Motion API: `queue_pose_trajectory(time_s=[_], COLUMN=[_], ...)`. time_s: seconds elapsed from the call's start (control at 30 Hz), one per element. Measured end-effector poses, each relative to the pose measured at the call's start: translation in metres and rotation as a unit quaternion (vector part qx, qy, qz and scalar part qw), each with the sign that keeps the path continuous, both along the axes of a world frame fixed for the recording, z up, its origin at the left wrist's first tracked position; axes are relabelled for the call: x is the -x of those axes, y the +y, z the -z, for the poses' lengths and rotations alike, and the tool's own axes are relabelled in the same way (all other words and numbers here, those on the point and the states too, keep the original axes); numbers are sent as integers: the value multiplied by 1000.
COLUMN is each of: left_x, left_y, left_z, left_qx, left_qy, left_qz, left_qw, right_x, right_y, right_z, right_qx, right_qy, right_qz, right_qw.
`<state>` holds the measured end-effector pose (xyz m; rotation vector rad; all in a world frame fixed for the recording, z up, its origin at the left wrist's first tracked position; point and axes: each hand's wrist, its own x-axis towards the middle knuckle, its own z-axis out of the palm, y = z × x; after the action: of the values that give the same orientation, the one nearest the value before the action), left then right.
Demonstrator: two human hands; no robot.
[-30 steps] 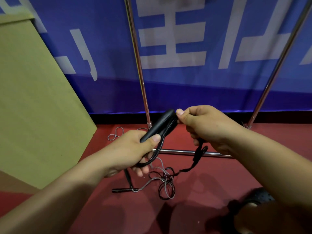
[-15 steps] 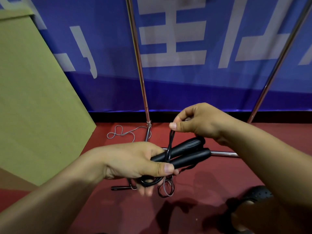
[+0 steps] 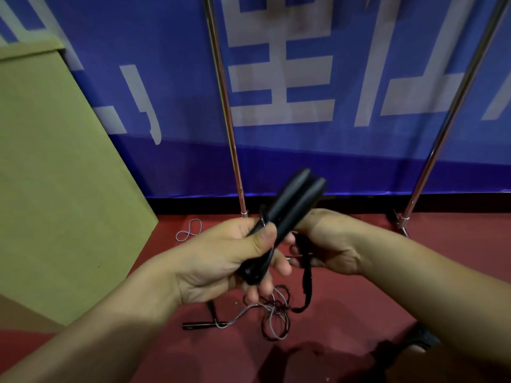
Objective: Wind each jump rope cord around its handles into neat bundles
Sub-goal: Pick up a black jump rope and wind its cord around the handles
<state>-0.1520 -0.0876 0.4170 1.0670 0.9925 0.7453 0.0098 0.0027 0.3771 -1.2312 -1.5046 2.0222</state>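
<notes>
A dark red floor carries everything. At its six o'clock lie slim black handles and tangled cord loops; at eleven, a grey loop, possibly more cord.

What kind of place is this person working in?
Probably a sports hall or event space: a red floor, a big blue banner hung on metal poles, and jump ropes lying about.

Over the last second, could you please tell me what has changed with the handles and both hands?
The left hand swung the paired black handles from level to pointing up. The right hand dropped from above them to beneath, carrying the cord around. The thin rope on the floor stayed put.
</notes>
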Motion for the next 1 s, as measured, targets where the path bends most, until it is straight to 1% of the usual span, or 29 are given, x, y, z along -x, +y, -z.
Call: queue_pose_trajectory(time_s=[0.1,0.23,0.3,0.37,0.47,0.53,0.6,0.7,0.77,0.87,0.93,1.0], left_x=[-2,2,5,8,13,15,15,14,15,17,17,15], left_y=[7,16,18,20,23,24,24,25,27,30,31,32], left_z=[3,8,10,10,9,11,14,18,18,19,21,23], left_qx=[-26,-36,-42,-49,-59,-71,-85,-97,-95,-97,-102,-103], left_qy=[12,33,34,29,15,32,68,108,111,109,113,122], left_qz=[-86,-171,-195,-220,-253,-258,-251,-251,-271,-297,-299,-296], left_qw=[996,984,979,974,966,963,962,957,951,944,942,942], right_x=[4,2,2,0,-6,-10,-13,-15,-20,-31,-38,-40], right_y=[-8,-7,-6,-4,-2,0,2,6,4,-5,-10,-11], right_z=[-1,4,6,6,7,9,8,-3,-16,-33,-40,-41], right_qx=[18,-18,-30,-71,-151,-169,-170,-169,-203,-228,-211,-182], right_qy=[-7,-84,-79,-80,-143,-194,-223,-178,-175,-148,-125,-94], right_qz=[30,47,44,27,-22,-45,-38,25,51,21,-3,3], right_qw=[999,995,995,994,978,965,959,969,962,962,969,979])
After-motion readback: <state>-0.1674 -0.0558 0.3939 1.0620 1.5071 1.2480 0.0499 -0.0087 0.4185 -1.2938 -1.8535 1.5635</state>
